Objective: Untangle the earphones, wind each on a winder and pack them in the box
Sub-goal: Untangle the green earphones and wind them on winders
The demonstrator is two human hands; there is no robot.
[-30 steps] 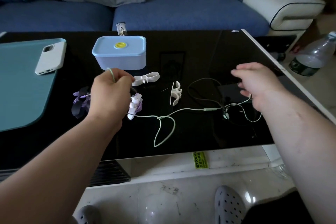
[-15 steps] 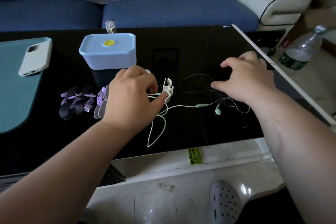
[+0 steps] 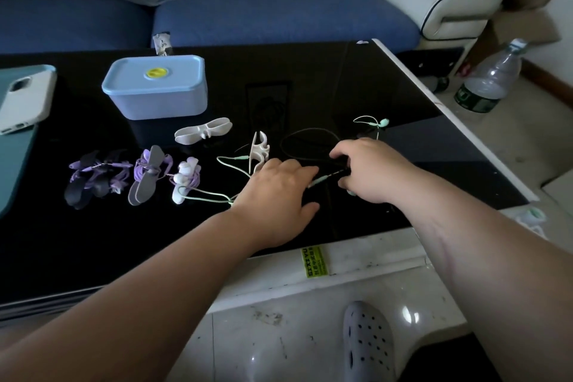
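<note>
left hand (image 3: 276,192) rests with fingers released and straight on the green earphone cable (image 3: 204,193); at its 2 o'clock, right hand (image 3: 375,172) fingers pinch the black cable (image 3: 307,131) on the desk (image 3: 310,87).

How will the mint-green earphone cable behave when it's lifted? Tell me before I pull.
Likely floppy: the mint-green cable lies in loose loops. Probably very light, being so thin. It may snag, since it appears tangled with the black cable, and could topple the upright white winder beside it.
</note>
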